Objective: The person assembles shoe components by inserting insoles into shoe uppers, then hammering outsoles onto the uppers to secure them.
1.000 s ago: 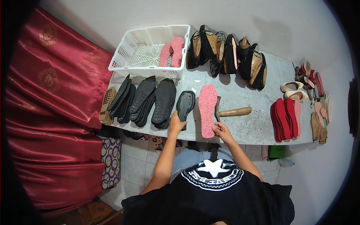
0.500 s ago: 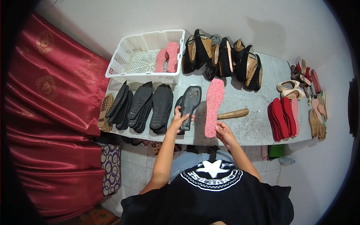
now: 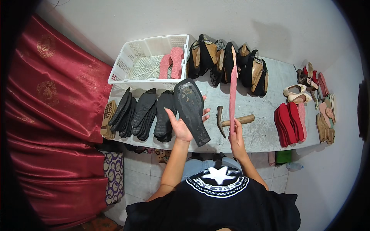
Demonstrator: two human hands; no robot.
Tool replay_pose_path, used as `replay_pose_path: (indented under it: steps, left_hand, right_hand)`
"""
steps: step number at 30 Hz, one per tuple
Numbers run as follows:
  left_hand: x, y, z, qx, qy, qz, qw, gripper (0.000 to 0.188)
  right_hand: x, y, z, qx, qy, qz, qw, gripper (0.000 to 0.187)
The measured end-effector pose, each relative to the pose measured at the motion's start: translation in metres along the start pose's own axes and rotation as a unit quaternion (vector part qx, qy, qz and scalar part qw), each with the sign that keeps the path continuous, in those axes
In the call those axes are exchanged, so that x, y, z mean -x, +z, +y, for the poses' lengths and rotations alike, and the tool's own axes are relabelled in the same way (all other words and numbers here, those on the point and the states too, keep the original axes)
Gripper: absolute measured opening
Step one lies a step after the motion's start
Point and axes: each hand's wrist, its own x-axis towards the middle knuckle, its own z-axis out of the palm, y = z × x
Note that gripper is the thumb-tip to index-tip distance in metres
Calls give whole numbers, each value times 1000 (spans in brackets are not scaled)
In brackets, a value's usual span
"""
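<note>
Black sole (image 3: 191, 111): lifted off the table (image 3: 266, 133), gripped in the left hand (image 3: 181, 127). Pink insole (image 3: 232, 94): held upright on edge, pinched in the right hand (image 3: 236, 139). Hammer (image 3: 231, 121): lying between the hands. Stacked black soles (image 3: 144, 113): left of the left hand.

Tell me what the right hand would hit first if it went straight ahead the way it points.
Probably the hammer: it lies on the table just beyond the right hand, which holds a pink insole upright. Depth is unclear, so it might pass above.
</note>
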Motion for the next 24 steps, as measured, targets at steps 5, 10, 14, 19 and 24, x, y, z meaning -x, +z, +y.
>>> replay_pose_path:
  steps: [5, 10, 14, 19, 24]
  left_hand:
    - [7, 15, -11, -118, 84, 159, 977, 72]
    - [21, 6, -21, -105, 128, 102, 981, 70]
    - [26, 14, -27, -90, 158, 147, 972, 67]
    - [21, 31, -28, -163, 109, 108, 975, 81]
    - [19, 40, -30, -192, 117, 57, 973, 80]
  right_hand:
    - [5, 2, -31, 220, -149, -26, 964, 74]
    - [12, 14, -39, 211, -140, -27, 967, 73]
    - [11, 18, -37, 208, -131, -24, 969, 72]
    - [11, 21, -37, 221, -125, -32, 967, 71]
    - [12, 22, -38, 223, -120, -39, 967, 70]
